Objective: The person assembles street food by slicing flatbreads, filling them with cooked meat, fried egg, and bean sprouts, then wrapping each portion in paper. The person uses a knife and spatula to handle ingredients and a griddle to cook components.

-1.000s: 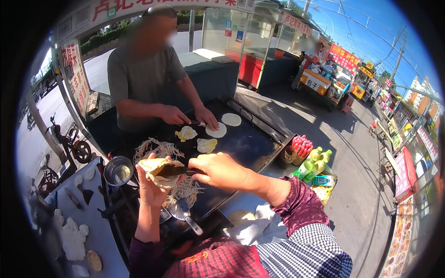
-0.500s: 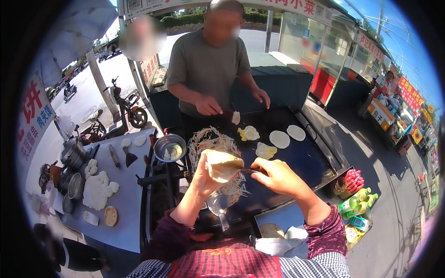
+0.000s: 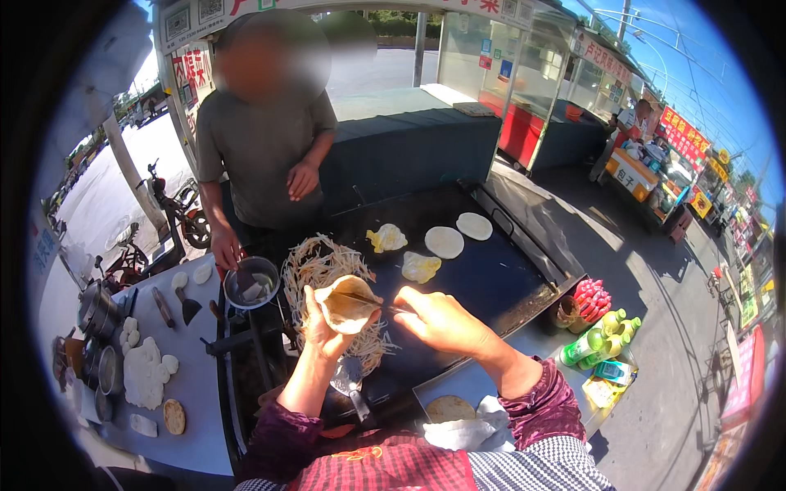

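My left hand (image 3: 321,329) is closed around a round flatbread (image 3: 347,314), held above the griddle with its slit mouth turned up. From the right, my right hand (image 3: 446,326) grips a thin knife (image 3: 397,308), whose far end reaches into the bread's opening. Beneath the bread, a heap of pale shredded strips (image 3: 325,266) lies on the black griddle (image 3: 483,290). A metal scraper (image 3: 347,375) rests at the heap's near edge. Beyond lie two plain dough rounds (image 3: 444,242) and two egg-covered pieces (image 3: 420,267).
Across the griddle, a person holds a tool in a steel bowl (image 3: 251,283). Dough (image 3: 146,372), a baked bread (image 3: 174,416) and pots occupy the left table (image 3: 196,360). At right stand green bottles (image 3: 602,342) and red-wrapped sticks (image 3: 591,301). A cloth (image 3: 471,430) lies near me.
The person opposite has moved left from the griddle to the steel bowl, tool in hand. My flatbread has tilted, showing more of its opening. The whole view has swung right.
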Available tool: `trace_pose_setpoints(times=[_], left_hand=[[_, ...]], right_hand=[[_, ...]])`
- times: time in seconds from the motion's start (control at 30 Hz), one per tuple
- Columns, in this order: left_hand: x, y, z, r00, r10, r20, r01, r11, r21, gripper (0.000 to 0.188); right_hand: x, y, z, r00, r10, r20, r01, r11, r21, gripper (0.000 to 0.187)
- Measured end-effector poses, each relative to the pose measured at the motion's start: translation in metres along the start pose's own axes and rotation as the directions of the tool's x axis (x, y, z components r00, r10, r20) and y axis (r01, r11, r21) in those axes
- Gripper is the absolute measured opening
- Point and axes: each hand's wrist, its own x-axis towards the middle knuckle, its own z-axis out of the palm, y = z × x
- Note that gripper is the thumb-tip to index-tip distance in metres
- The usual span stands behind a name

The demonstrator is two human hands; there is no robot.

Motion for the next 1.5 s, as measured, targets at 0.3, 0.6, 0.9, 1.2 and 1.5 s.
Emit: trace_pose_setpoints(times=[0.3, 0.6, 0.9, 1.2, 1.5], left_hand=[[0.014, 0.016, -0.011, 0.97, 0.109, -0.215, -0.092, 0.992, 0.089, 0.086], [-0.004, 0.048, -0.028, 0.973, 0.128, -0.191, -0.139, 0.989, -0.045, 0.082], [-0.014, 0.052, -0.04, 0.96, 0.151, -0.236, -0.157, 0.987, -0.008, 0.084], [-0.009, 0.044, -0.015, 0.949, 0.142, -0.282, -0.145, 0.989, 0.011, 0.085], [-0.017, 0.047, -0.02, 0.926, 0.17, -0.337, -0.167, 0.985, 0.038, 0.088]], right_hand=[[-0.022, 0.012, 0.011, 0.995, -0.063, -0.082, 0.07, 0.994, 0.088, 0.026], [-0.029, 0.13, 0.02, 0.888, 0.329, -0.321, -0.332, 0.942, 0.048, 0.022], [-0.017, 0.212, 0.0, 0.847, 0.443, -0.295, -0.522, 0.798, -0.301, 0.027], [0.043, 0.23, 0.026, 0.892, 0.238, -0.384, -0.346, 0.907, -0.241, 0.031], [0.186, 0.34, -0.021, 0.944, 0.012, -0.33, -0.155, 0.898, -0.411, 0.035]])
